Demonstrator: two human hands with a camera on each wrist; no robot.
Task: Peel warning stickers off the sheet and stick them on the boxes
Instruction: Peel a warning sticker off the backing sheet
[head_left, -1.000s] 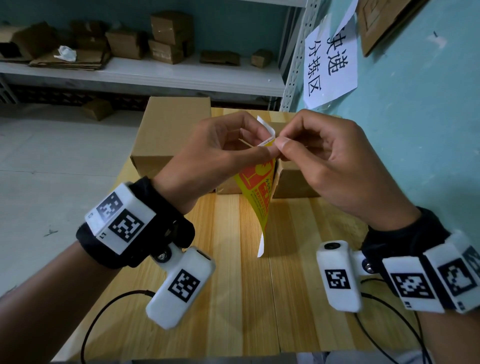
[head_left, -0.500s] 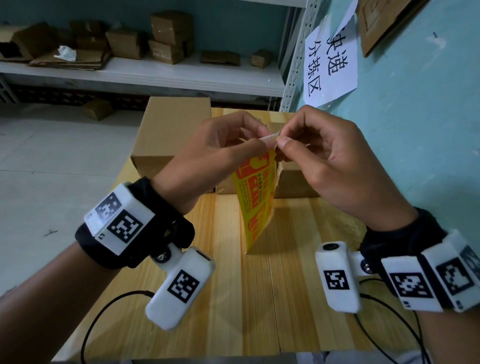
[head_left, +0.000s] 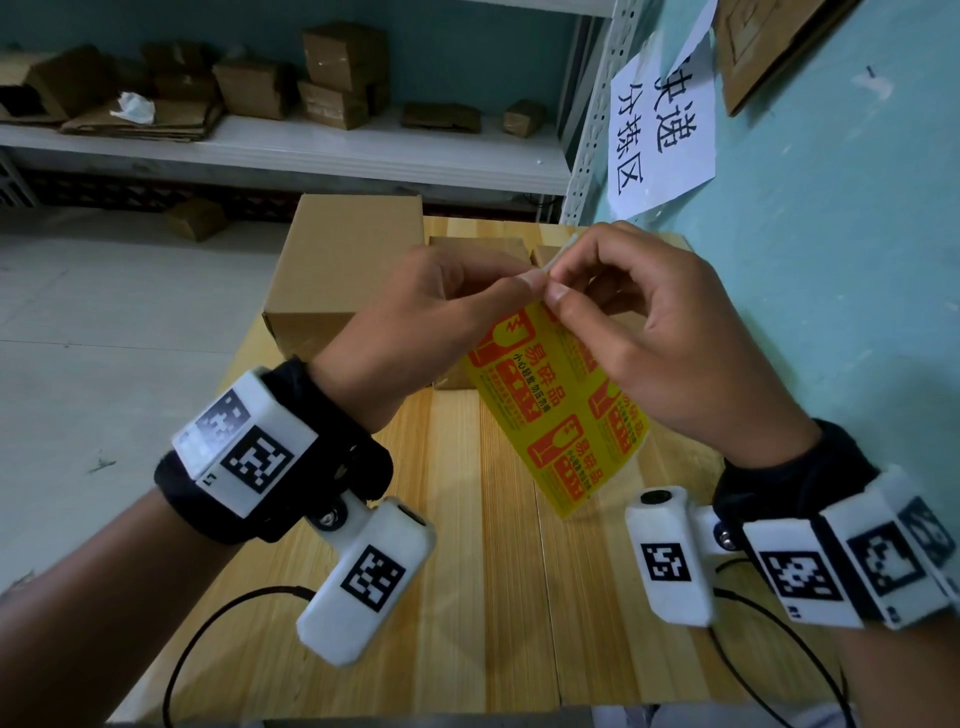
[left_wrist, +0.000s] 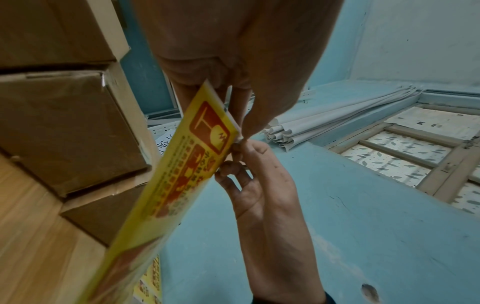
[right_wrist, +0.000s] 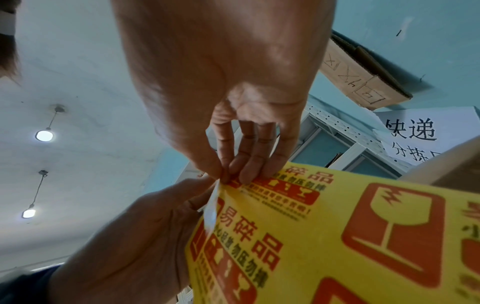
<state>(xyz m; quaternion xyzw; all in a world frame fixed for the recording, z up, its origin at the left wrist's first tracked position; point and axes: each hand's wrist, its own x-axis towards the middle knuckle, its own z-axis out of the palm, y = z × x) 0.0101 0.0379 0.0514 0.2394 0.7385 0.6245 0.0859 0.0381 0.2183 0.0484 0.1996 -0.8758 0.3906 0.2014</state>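
Observation:
Both hands hold a yellow sticker sheet (head_left: 566, 415) with red fragile marks above the wooden table (head_left: 493, 597). My left hand (head_left: 519, 286) pinches the sheet's top corner between thumb and forefinger. My right hand (head_left: 561, 291) pinches the same corner from the other side, where a thin white strip (head_left: 567, 248) sticks up. The right wrist view shows the right hand (right_wrist: 226, 176) and the left hand (right_wrist: 202, 191) meeting at the corner of the sheet (right_wrist: 337, 236). A large cardboard box (head_left: 353, 270) stands behind my left hand, and smaller boxes (head_left: 478, 244) are partly hidden by the hands.
A teal wall (head_left: 831, 312) with a white paper sign (head_left: 660, 130) runs along the table's right edge. Behind the table, a white shelf (head_left: 311, 150) carries several cardboard boxes. Black cables (head_left: 218, 629) lie on the near part of the table.
The sheet has turned from edge-on to face the head camera, and its lower end has swung right. Both hands kept their pinch at the top corner.

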